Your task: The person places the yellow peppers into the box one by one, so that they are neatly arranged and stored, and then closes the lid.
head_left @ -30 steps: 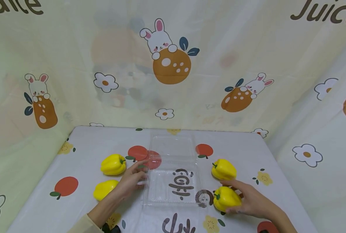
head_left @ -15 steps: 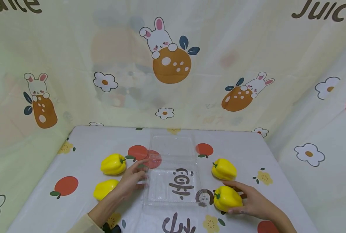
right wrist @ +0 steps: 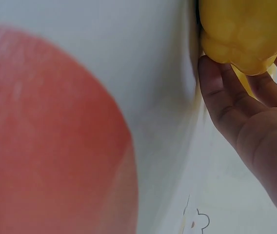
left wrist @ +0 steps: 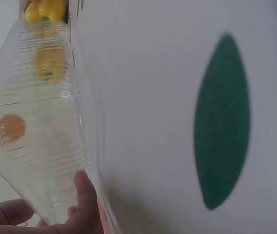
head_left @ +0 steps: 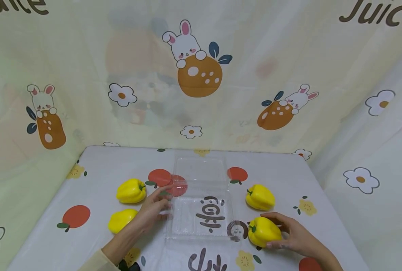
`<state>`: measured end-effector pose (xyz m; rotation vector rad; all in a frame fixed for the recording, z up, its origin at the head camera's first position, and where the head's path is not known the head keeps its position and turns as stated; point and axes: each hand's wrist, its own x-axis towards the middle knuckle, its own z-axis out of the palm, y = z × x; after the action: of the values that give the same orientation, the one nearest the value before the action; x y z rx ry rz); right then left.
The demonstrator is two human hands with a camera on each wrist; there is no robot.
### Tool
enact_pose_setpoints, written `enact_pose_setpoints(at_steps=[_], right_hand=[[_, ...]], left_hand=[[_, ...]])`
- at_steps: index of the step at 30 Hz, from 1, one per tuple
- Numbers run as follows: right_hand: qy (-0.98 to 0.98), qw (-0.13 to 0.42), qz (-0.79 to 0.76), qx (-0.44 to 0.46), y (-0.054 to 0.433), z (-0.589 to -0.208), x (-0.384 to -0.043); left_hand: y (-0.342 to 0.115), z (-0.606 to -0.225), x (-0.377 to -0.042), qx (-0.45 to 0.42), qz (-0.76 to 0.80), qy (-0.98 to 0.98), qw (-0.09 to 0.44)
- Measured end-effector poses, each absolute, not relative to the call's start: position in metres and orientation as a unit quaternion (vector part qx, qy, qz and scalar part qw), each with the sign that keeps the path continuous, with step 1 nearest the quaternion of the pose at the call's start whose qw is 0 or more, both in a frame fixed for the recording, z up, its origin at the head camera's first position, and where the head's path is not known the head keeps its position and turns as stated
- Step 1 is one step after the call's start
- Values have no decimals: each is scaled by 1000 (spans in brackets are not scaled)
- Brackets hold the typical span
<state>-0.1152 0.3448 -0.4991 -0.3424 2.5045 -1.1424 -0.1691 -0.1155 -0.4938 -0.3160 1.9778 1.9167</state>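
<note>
Four-sided and clear, an opened plastic clamshell container lies mid-table, its lid folded back on the far side. My left hand rests with spread fingers against the container's left side; the left wrist view shows its fingertips at the clear ribbed wall. With thumb and fingers on opposite sides, my right hand holds a yellow bell pepper low at the table, right of the container. In the right wrist view, fingers curve against the pepper's blunt end.
Behind the held pepper lies another yellow bell pepper. Two more, a far pepper and a near pepper, lie left of my left hand. A printed cloth covers the table, and patterned curtains rise around it.
My right hand's fingers have shifted slightly around the near right pepper, the upper fingertips coming a little lower. The left hand, the container and the other peppers stay in place.
</note>
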Motion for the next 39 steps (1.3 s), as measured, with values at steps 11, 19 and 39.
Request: enact_pose_setpoints(at_steps=[11,19,39], right_hand=[[878,176,-422,-140,346,-502,-114],[878,168,-424,-144,344,-500,-113],[867,142,-440,-188,338,-484,-115]], left_hand=[[-115,-495,-167,-109,683,698,184],[-116,-495,-167,-113,682,698,186],[-116,-496,-169,-105,684,698,184]])
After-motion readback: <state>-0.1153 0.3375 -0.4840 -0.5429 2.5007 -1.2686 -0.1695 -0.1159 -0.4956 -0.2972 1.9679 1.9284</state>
